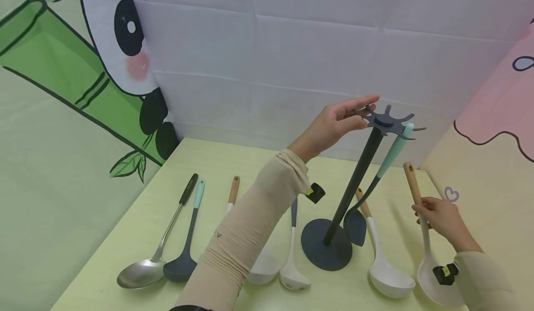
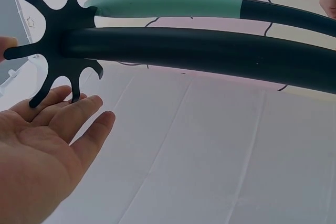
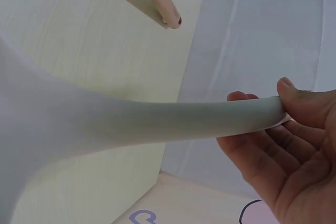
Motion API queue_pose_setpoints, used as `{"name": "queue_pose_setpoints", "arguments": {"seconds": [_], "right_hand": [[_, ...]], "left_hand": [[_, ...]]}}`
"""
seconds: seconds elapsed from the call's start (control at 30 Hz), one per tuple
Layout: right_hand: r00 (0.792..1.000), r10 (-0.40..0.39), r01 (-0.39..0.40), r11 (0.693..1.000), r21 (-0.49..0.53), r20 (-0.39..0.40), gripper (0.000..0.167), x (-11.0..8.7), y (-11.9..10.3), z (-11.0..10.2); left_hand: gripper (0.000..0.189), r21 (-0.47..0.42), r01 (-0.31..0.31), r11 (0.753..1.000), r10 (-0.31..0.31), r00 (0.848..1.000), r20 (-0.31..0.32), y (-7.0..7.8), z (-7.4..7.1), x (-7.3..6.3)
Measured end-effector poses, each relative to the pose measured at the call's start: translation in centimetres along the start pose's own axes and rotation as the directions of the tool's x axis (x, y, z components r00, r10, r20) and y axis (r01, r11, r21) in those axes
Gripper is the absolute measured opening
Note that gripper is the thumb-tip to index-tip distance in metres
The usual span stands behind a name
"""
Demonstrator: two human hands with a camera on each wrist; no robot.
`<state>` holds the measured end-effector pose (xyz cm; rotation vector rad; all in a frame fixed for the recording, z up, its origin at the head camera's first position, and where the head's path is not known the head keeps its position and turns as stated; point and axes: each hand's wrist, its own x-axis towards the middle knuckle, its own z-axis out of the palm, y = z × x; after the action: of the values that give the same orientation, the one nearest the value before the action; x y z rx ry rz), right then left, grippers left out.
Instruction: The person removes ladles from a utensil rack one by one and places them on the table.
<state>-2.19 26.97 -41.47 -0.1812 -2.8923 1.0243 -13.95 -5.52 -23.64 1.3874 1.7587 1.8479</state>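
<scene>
A dark utensil rack (image 1: 358, 181) has a round base and a star of hooks on top. My left hand (image 1: 333, 121) touches the hooks, fingers loosely extended; in the left wrist view, fingertips (image 2: 86, 106) lie against the hook tips. From one hook hangs a dark turner with a mint handle (image 1: 396, 151). At the right, my right hand (image 1: 442, 218) grips a white cooking utensil with a wooden handle (image 1: 412, 183), where stem and handle meet. The wrist camera partly hides its broad head. In the right wrist view, thumb and fingers close around its white stem (image 3: 199, 119).
A white ladle with wooden handle (image 1: 390, 276) lies right of the base. Left of it lie a small white ladle (image 1: 294, 276), a partly covered white utensil (image 1: 263, 269), a dark mint-handled utensil (image 1: 183, 264) and a steel spoon (image 1: 142, 273). Fabric walls surround the table (image 1: 108, 269).
</scene>
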Motion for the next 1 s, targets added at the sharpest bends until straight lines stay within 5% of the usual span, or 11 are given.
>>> {"name": "queue_pose_setpoints", "arguments": {"seconds": [1.0], "right_hand": [[0.992,0.082,-0.087,0.995,0.046,0.092,0.033,1.9,2.4,1.5]], "left_hand": [[0.052,0.017,-0.014,1.000,0.014,1.000,0.002,0.0,0.0,0.1]]}}
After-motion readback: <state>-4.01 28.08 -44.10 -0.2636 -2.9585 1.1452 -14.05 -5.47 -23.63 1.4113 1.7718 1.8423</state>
